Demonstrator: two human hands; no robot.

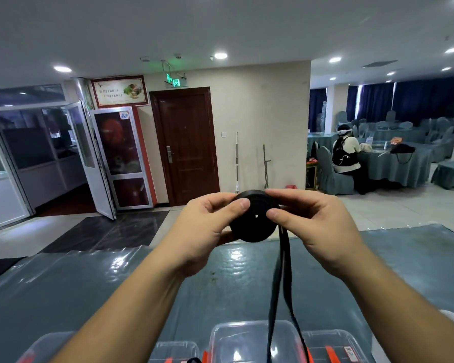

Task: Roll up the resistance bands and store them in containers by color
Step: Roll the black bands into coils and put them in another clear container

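Observation:
I hold a black resistance band wound into a thick roll, raised in front of me above the table. My left hand grips the roll from the left, thumb on its face. My right hand pinches it from the right, thumb on the face too. The unrolled tail of the band hangs straight down from the roll, over the clear plastic container at the bottom middle.
Several clear containers with orange latches line the near table edge: one at the left, a small one, one at the right. The table has a shiny grey-green cover. A seated person is far right.

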